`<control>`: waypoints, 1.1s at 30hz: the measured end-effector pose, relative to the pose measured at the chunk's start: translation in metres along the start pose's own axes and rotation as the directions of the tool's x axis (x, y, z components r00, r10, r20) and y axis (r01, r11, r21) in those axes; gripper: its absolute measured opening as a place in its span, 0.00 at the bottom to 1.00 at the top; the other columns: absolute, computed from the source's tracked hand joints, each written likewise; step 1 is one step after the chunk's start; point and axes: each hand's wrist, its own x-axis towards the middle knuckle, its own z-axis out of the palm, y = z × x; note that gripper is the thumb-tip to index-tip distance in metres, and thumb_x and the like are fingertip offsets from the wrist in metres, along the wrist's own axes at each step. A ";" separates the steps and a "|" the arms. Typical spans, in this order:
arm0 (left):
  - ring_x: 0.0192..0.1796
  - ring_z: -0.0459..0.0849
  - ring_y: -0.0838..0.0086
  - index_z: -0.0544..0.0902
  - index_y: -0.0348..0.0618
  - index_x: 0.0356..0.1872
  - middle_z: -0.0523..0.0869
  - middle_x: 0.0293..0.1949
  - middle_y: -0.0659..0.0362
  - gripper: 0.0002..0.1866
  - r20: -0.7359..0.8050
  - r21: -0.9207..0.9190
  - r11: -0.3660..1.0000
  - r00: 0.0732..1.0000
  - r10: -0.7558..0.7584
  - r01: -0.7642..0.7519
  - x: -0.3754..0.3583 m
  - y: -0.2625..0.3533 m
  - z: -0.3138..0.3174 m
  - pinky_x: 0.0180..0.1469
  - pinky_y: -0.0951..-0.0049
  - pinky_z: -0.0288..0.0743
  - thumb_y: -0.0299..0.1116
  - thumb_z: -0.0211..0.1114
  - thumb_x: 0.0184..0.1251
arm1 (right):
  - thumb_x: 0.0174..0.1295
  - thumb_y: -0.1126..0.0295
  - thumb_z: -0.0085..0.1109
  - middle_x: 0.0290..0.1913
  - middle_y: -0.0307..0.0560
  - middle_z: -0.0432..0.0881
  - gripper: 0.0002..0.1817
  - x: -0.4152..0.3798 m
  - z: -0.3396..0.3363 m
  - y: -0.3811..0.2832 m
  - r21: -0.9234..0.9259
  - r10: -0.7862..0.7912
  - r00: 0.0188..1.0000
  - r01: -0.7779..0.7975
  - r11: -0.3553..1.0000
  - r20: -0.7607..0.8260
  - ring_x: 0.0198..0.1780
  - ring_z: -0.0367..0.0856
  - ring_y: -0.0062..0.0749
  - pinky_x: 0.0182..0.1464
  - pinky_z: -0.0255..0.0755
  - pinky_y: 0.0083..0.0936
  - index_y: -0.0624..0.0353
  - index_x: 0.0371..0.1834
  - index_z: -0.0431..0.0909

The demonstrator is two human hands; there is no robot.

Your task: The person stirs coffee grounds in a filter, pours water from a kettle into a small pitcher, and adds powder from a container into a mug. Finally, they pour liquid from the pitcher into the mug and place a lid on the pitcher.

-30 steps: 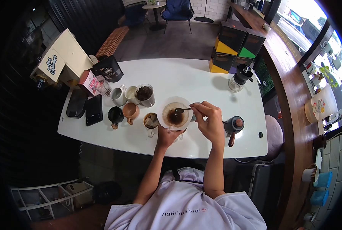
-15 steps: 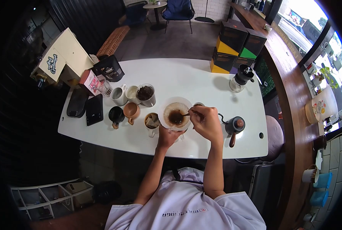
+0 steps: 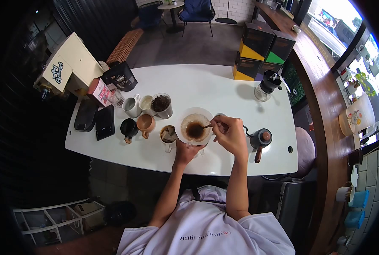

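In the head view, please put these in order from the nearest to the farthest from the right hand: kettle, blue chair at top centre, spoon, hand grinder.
From the right hand:
1. Spoon: held in its fingers.
2. Kettle: just to its right.
3. Hand grinder: farther forward, right.
4. Blue chair: beyond the table.

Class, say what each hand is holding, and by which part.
The right hand pinches a spoon by its handle; the left hand holds the filter cone at its near side, exact grip hidden.
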 end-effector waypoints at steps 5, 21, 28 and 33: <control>0.53 0.85 0.71 0.76 0.35 0.57 0.84 0.52 0.55 0.29 -0.041 -0.052 0.999 0.999 -0.017 0.015 -0.001 0.000 0.002 0.57 0.68 0.81 0.23 0.78 0.53 | 0.62 0.77 0.61 0.15 0.41 0.76 0.07 0.002 0.003 0.007 -0.066 -0.095 0.993 0.090 0.994 -0.067 0.16 0.77 0.20 0.21 0.71 0.19 0.73 0.34 0.84; 0.52 0.85 0.65 0.76 0.33 0.55 0.84 0.52 0.51 0.33 -0.016 0.032 0.999 1.000 0.013 -0.013 0.001 -0.002 -0.001 0.57 0.65 0.80 0.25 0.82 0.45 | 0.58 0.77 0.59 0.15 0.50 0.78 0.08 0.001 -0.001 0.001 0.008 0.133 0.990 -0.133 0.991 -0.040 0.16 0.78 0.24 0.24 0.70 0.24 0.73 0.31 0.83; 0.50 0.86 0.66 0.78 0.33 0.54 0.86 0.49 0.52 0.31 -0.032 -0.015 0.999 0.999 -0.038 0.037 0.002 0.005 0.000 0.55 0.65 0.80 0.24 0.82 0.45 | 0.63 0.78 0.55 0.17 0.44 0.79 0.10 0.003 -0.001 0.004 0.158 0.180 0.982 -0.170 0.973 -0.054 0.15 0.77 0.21 0.20 0.73 0.20 0.75 0.32 0.83; 0.50 0.86 0.66 0.78 0.33 0.53 0.86 0.49 0.52 0.31 -0.022 0.047 0.999 1.000 0.005 -0.004 0.002 0.007 0.000 0.55 0.66 0.80 0.24 0.82 0.45 | 0.69 0.77 0.53 0.21 0.41 0.79 0.11 0.004 0.001 0.008 0.231 0.194 0.977 -0.169 0.958 -0.090 0.16 0.74 0.17 0.19 0.73 0.18 0.76 0.34 0.83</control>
